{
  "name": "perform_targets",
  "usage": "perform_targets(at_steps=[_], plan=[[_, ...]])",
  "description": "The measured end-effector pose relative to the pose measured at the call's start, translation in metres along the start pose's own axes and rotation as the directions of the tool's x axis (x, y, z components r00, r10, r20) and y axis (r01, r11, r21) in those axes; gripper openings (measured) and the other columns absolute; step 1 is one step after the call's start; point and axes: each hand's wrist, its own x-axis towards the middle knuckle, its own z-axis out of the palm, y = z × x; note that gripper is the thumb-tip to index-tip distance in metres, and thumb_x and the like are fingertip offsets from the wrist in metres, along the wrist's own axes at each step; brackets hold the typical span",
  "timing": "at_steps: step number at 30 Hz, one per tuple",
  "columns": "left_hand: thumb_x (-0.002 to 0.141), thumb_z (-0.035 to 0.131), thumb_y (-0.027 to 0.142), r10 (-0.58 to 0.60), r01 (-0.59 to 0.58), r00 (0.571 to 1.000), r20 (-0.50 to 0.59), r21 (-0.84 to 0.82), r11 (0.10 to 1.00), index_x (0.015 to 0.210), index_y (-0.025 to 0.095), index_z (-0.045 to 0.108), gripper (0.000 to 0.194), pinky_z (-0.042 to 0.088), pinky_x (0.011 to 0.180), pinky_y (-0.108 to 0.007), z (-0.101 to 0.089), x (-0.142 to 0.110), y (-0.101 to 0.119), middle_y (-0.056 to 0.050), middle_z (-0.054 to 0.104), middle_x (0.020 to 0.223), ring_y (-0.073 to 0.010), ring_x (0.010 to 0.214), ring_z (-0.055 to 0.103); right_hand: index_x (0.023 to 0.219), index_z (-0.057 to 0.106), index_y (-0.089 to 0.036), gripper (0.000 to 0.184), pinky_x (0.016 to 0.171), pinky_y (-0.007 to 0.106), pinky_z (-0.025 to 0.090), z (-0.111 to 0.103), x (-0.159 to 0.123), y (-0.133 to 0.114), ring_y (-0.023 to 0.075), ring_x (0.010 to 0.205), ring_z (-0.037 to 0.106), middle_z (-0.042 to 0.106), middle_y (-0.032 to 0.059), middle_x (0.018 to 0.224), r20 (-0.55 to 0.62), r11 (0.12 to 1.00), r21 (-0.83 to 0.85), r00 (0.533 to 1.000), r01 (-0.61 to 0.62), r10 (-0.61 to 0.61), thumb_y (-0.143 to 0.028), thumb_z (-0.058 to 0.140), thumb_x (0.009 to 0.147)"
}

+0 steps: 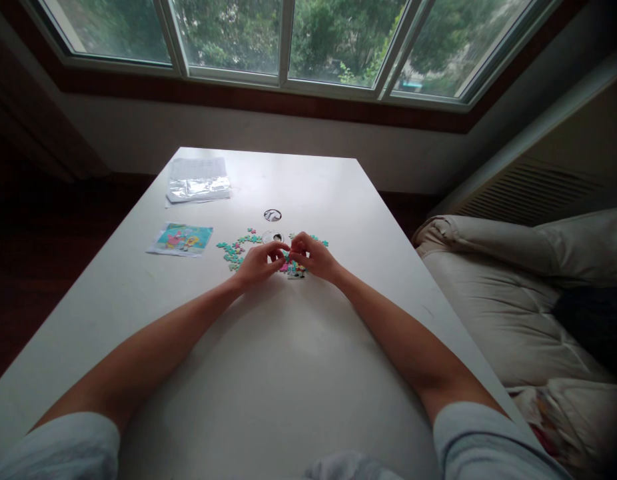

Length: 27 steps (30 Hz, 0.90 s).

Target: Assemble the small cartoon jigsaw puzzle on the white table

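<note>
My left hand (261,261) and my right hand (313,257) meet over the middle of the white table (268,373). Thumb and fingers of both are pinched, with the fingertips close together. Whatever is between them is too small to make out. Loose jigsaw puzzle pieces (232,255), mostly turquoise, lie scattered to the left of my left hand. Pink and multicoloured pieces (294,269) sit under and between the hands, partly covered. A few more turquoise pieces show behind my right hand.
Just beyond the hands are a round tin (272,237) and a round, shiny disc (272,215). To the left lies a colourful cartoon picture sheet (183,239). Clear plastic packaging over paper (198,180) is at the far left. A beige sofa (508,300) stands along the right.
</note>
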Motion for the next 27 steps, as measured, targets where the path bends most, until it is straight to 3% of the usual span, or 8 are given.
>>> perform_targets(at_steps=[6, 9, 19, 24, 27], plan=[[0.086, 0.057, 0.018, 0.006, 0.014, 0.981, -0.193, 0.102, 0.995, 0.114, 0.025, 0.077, 0.035, 0.045, 0.069, -0.026, -0.004, 0.003, -0.007, 0.0, 0.068, 0.083, -0.0115, 0.067, 0.054, 0.092, 0.057, -0.023, 0.013, 0.061, 0.026, 0.039, -0.002, 0.0, -0.002, 0.0129, 0.062, 0.053, 0.067, -0.002, 0.072, -0.093, 0.997, -0.022, 0.993, -0.072, 0.07, -0.032, 0.063, 0.086], [0.085, 0.056, 0.018, -0.041, 0.061, 0.971, -0.237, 0.078, 0.995, 0.108, 0.024, 0.08, 0.033, 0.044, 0.067, -0.026, -0.005, 0.005, -0.012, -0.002, 0.067, 0.083, -0.0125, 0.068, 0.053, 0.093, 0.06, -0.022, 0.012, 0.06, 0.026, 0.038, -0.004, -0.001, -0.002, 0.0122, 0.061, 0.052, 0.069, -0.0017, 0.073, -0.1, 0.995, -0.025, 0.99, -0.097, 0.095, -0.03, 0.062, 0.085], [0.08, 0.058, 0.022, -0.135, 0.152, 0.966, -0.219, 0.06, 0.987, 0.095, 0.02, 0.073, 0.021, 0.045, 0.066, -0.027, -0.005, 0.002, -0.011, 0.001, 0.068, 0.076, -0.0142, 0.069, 0.059, 0.093, 0.067, -0.022, 0.011, 0.067, 0.027, 0.042, -0.005, -0.001, 0.007, 0.013, 0.065, 0.054, 0.068, -0.0017, 0.076, -0.057, 0.989, -0.139, 0.998, -0.041, 0.033, -0.031, 0.063, 0.087], [0.082, 0.058, 0.023, -0.127, 0.157, 0.975, -0.181, 0.164, 0.974, 0.09, 0.022, 0.072, 0.016, 0.048, 0.071, -0.029, -0.008, 0.005, -0.018, -0.001, 0.072, 0.082, -0.0167, 0.075, 0.064, 0.092, 0.07, -0.022, 0.007, 0.085, 0.036, 0.045, -0.006, 0.0, 0.01, 0.0221, 0.091, 0.058, 0.069, 0.0055, 0.091, -0.012, 0.932, -0.354, 0.996, 0.081, -0.092, -0.025, 0.064, 0.089], [0.084, 0.058, 0.022, -0.112, 0.146, 0.981, -0.158, 0.226, 0.963, 0.09, 0.024, 0.072, 0.015, 0.048, 0.075, -0.03, -0.008, 0.005, -0.019, -0.001, 0.074, 0.085, -0.0176, 0.077, 0.065, 0.097, 0.072, -0.023, 0.01, 0.089, 0.039, 0.045, -0.005, -0.001, 0.01, 0.0249, 0.1, 0.056, 0.068, 0.0082, 0.102, 0.033, 0.899, -0.425, 0.994, 0.111, -0.107, -0.024, 0.067, 0.089]])
